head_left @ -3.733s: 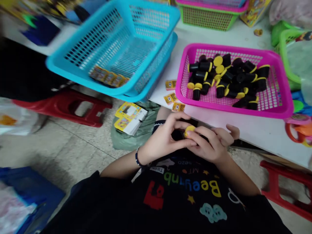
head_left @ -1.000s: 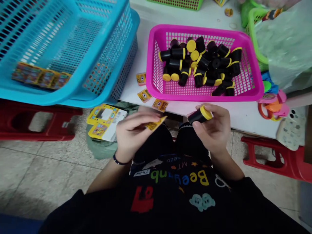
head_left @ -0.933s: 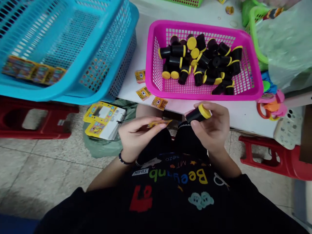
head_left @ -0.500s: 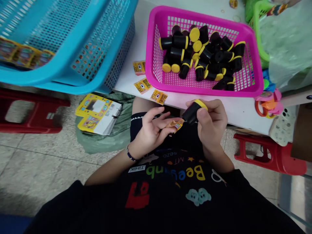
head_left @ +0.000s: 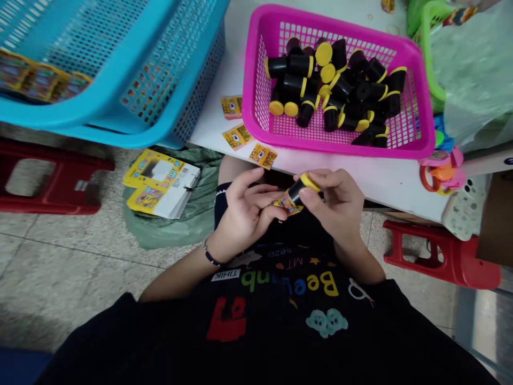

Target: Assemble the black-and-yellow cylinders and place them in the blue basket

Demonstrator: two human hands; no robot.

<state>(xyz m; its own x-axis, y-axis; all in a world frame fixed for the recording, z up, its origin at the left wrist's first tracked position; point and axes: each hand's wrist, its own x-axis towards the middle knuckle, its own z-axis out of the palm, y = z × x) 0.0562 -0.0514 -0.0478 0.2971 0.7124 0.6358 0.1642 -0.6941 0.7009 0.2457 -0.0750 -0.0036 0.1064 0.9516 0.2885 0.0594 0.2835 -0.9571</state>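
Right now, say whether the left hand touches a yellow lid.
No, the lid is in the right hand, apart from the left hand.

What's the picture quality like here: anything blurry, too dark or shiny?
In the head view, the black shirt is so dark its folds nearly vanish; also in the head view, black canisters carry faint highlights; the blue basket looks slightly soft at the head view's left edge; and in that view, fine print on the packet in the left hand is unreadable.
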